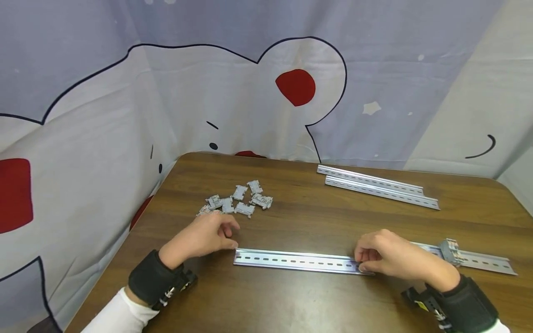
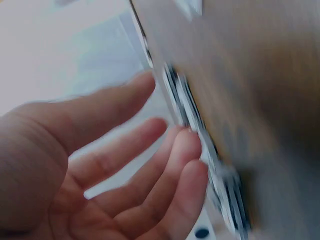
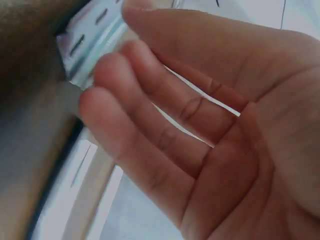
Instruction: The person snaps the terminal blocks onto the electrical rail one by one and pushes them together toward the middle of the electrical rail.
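A slotted metal DIN rail (image 1: pixel 295 261) lies crosswise near the front of the table. At its right end my right hand (image 1: pixel 387 254) pinches the rail between thumb and fingers; the right wrist view has the thumb at the slotted face of the rail end (image 3: pixel 87 40). My left hand (image 1: pixel 204 236) hovers by the left end, its thumb close to the rail's corner and its fingers loosely bent around nothing. Just beyond the left hand lie several grey terminal blocks (image 1: pixel 244 209), blurred in the left wrist view behind the fingertips.
Two more DIN rails (image 1: pixel 381 192) lie side by side at the back right of the wooden table (image 1: pixel 291 222). Right of my right hand, another rail (image 1: pixel 487 262) carries grey terminal blocks (image 1: pixel 450 252). A printed curtain (image 1: pixel 233 101) hangs behind the table.
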`<action>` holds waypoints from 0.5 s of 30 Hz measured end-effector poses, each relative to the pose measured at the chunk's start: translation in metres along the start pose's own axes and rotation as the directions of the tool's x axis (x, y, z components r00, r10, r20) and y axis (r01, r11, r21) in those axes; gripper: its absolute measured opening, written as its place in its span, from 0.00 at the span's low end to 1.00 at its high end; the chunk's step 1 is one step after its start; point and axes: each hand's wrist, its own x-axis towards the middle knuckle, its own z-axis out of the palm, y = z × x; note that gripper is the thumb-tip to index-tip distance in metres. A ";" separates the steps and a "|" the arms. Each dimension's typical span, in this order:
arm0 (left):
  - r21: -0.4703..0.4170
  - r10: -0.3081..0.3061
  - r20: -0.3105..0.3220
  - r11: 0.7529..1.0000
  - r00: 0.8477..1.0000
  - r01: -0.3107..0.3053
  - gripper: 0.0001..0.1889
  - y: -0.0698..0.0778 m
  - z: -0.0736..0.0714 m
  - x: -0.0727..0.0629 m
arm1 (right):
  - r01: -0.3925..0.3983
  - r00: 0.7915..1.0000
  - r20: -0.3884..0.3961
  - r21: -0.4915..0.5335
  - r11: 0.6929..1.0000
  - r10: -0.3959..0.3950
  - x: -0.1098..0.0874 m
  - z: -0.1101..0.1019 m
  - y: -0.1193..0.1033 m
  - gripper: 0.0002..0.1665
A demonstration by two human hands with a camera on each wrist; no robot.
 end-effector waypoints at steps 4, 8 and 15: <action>0.064 -0.081 -0.203 0.993 0.976 0.096 0.12 -0.019 -0.012 0.012 | -0.012 0.999 -0.044 -0.168 0.986 0.005 -0.003 -0.002 -0.011 0.07; 0.094 -0.118 -0.329 0.983 0.937 0.157 0.15 -0.035 -0.014 0.021 | 0.004 0.991 -0.125 -0.338 0.941 -0.049 -0.009 0.005 -0.027 0.06; 0.108 -0.177 -0.266 0.971 0.948 0.212 0.30 -0.052 -0.018 0.038 | -0.066 0.978 -0.206 -0.470 0.880 -0.037 -0.013 0.023 -0.037 0.13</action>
